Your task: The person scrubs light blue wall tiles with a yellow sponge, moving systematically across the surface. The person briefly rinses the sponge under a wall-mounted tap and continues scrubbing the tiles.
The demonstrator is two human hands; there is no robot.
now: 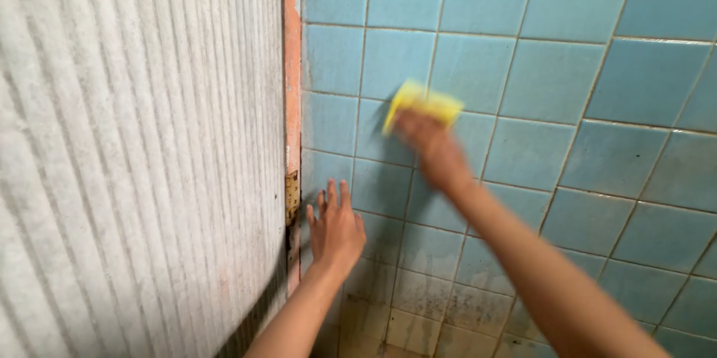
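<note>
My right hand (433,152) grips a yellow sponge (422,104) and presses it against the blue tiled wall (567,89); the hand and sponge are blurred by motion. My left hand (334,229) lies flat on the lower tiles with its fingers spread, close to the door frame, and holds nothing.
A ribbed whitish door panel (134,156) fills the left side. An orange-pink frame strip (292,66) with a rusty hinge (292,197) runs beside the tiles. The lower tiles (418,306) are stained brown and dark with grime.
</note>
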